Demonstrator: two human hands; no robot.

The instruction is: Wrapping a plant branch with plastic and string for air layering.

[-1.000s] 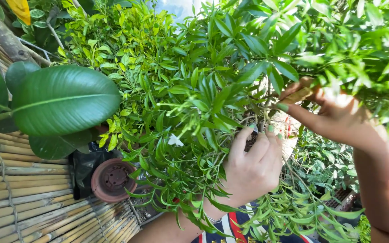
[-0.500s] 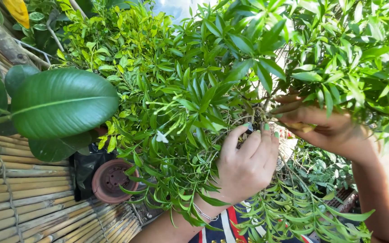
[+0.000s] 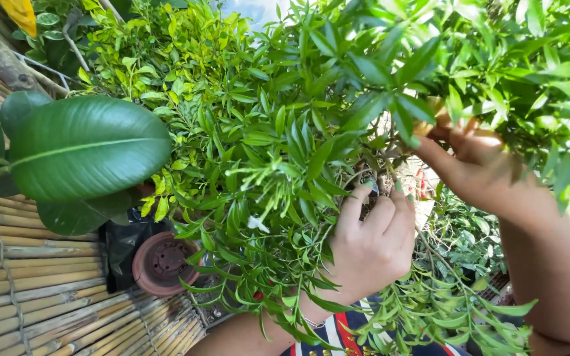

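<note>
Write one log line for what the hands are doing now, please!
left hand: gripping stems of leafy shrub | right hand: reaching among branches | nearby: brown pot, bamboo fence

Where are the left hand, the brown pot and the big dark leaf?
left hand [image 3: 374,247], head view, on the knuckles.
brown pot [image 3: 159,262], head view, on its underside.
big dark leaf [image 3: 87,148], head view, on its midrib.

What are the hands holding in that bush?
The left hand grips the leafy bush by its inner stems. The right hand reaches among leaves; its hold cannot be told.
</note>
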